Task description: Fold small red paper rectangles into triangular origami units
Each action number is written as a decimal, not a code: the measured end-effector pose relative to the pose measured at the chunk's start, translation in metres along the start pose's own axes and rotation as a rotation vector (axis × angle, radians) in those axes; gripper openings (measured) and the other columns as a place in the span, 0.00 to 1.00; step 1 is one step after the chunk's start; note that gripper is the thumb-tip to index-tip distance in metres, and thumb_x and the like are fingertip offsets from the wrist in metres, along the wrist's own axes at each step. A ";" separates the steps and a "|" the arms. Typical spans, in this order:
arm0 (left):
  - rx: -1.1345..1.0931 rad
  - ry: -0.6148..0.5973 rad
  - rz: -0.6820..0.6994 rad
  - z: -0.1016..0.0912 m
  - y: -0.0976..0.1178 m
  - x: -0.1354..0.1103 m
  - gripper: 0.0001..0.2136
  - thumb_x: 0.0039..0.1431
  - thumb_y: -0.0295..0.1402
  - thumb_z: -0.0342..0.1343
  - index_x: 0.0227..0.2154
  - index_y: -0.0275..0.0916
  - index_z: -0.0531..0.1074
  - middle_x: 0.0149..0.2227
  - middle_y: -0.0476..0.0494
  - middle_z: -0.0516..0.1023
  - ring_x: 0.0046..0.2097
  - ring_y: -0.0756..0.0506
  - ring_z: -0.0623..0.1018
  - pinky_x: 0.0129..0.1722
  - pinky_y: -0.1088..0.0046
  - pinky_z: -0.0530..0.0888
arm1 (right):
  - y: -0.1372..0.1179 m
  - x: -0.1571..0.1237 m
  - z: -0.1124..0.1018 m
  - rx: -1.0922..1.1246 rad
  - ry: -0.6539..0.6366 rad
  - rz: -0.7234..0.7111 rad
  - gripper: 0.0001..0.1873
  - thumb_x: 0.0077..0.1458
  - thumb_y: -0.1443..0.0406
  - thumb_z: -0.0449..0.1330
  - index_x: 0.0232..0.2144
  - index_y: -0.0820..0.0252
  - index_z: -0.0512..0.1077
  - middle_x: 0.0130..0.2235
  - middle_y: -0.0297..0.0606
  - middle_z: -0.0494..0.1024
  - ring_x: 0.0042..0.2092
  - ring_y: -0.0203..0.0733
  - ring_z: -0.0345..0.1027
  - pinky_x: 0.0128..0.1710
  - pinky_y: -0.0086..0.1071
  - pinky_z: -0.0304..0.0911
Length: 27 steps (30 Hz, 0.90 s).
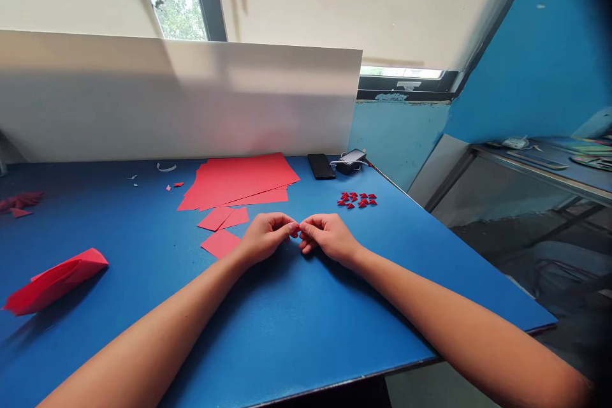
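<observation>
Over the middle of the blue table, my left hand [268, 234] and my right hand [329, 237] meet at the fingertips. Both are closed in a pinch on one small folded red paper piece [298, 227], mostly covered by the fingers. Just left of my left hand lie several cut red paper pieces [220, 243], one partly behind the wrist. Behind them is a stack of larger red paper sheets [243, 177]. To the right of my right hand, several small folded red triangles [357, 199] sit grouped together.
The blue table [296, 344] ends at a slanting right edge. A black phone [320, 166] and a dark device with a white cable [350, 162] lie at the back. A folded red paper [57, 280] rests at left, red scraps [20, 203] beyond it. A white board [182, 99] stands behind.
</observation>
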<state>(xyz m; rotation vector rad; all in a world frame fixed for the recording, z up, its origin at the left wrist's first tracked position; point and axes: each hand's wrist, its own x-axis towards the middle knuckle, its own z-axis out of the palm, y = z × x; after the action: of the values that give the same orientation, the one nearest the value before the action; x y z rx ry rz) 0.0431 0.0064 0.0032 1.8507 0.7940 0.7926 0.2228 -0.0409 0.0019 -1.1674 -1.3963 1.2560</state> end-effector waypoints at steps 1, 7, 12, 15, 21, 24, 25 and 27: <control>-0.008 0.001 -0.008 0.000 -0.001 0.000 0.15 0.55 0.43 0.56 0.32 0.35 0.77 0.31 0.41 0.80 0.31 0.46 0.76 0.32 0.72 0.71 | 0.001 0.000 0.000 -0.003 -0.004 -0.002 0.20 0.50 0.51 0.62 0.26 0.65 0.72 0.23 0.36 0.77 0.22 0.36 0.73 0.24 0.28 0.67; -0.062 0.064 -0.048 -0.002 -0.004 0.004 0.13 0.57 0.40 0.54 0.32 0.34 0.76 0.30 0.42 0.80 0.29 0.47 0.76 0.32 0.72 0.72 | 0.000 0.017 0.000 -0.020 -0.054 0.027 0.19 0.53 0.51 0.60 0.28 0.63 0.70 0.21 0.34 0.75 0.21 0.36 0.70 0.22 0.29 0.66; -0.166 0.234 -0.076 -0.004 -0.005 0.008 0.12 0.57 0.39 0.57 0.37 0.36 0.77 0.32 0.43 0.80 0.31 0.48 0.76 0.34 0.72 0.73 | -0.005 0.051 -0.002 -0.037 -0.153 -0.028 0.17 0.53 0.53 0.60 0.28 0.62 0.68 0.22 0.32 0.73 0.23 0.36 0.70 0.22 0.29 0.67; -0.183 0.297 -0.107 -0.006 -0.006 0.009 0.11 0.56 0.38 0.58 0.36 0.37 0.78 0.30 0.45 0.80 0.31 0.48 0.76 0.34 0.73 0.72 | 0.001 0.064 -0.001 -0.018 -0.210 -0.077 0.16 0.56 0.53 0.57 0.29 0.61 0.68 0.20 0.31 0.72 0.20 0.33 0.66 0.22 0.28 0.64; -0.259 0.314 -0.217 -0.010 -0.007 0.010 0.10 0.54 0.39 0.61 0.30 0.36 0.79 0.30 0.44 0.80 0.32 0.47 0.76 0.32 0.74 0.72 | 0.006 0.065 -0.001 0.005 -0.220 -0.049 0.15 0.58 0.54 0.56 0.31 0.61 0.68 0.22 0.31 0.73 0.20 0.33 0.66 0.22 0.27 0.63; -0.281 0.299 -0.281 -0.013 -0.007 0.011 0.10 0.53 0.39 0.62 0.28 0.35 0.78 0.28 0.44 0.80 0.30 0.49 0.75 0.30 0.75 0.72 | 0.004 0.067 -0.005 0.020 -0.266 0.009 0.14 0.58 0.55 0.57 0.31 0.61 0.68 0.22 0.32 0.73 0.21 0.33 0.66 0.22 0.27 0.63; -0.289 0.288 -0.286 -0.014 -0.007 0.011 0.10 0.54 0.38 0.61 0.29 0.35 0.79 0.28 0.44 0.80 0.30 0.49 0.75 0.31 0.75 0.72 | 0.003 0.068 -0.006 0.031 -0.280 0.024 0.14 0.58 0.55 0.57 0.32 0.61 0.69 0.22 0.32 0.74 0.21 0.33 0.66 0.22 0.27 0.63; -0.305 0.268 -0.272 -0.015 -0.006 0.011 0.09 0.55 0.37 0.60 0.31 0.35 0.79 0.30 0.44 0.80 0.32 0.48 0.76 0.32 0.75 0.73 | 0.003 0.070 -0.006 0.056 -0.294 0.039 0.13 0.58 0.56 0.58 0.31 0.61 0.69 0.23 0.32 0.73 0.21 0.33 0.66 0.22 0.27 0.63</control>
<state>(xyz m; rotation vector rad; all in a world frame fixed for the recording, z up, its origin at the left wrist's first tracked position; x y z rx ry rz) 0.0366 0.0247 0.0046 1.3506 1.0076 0.9381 0.2187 0.0291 0.0017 -1.0057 -1.5444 1.5318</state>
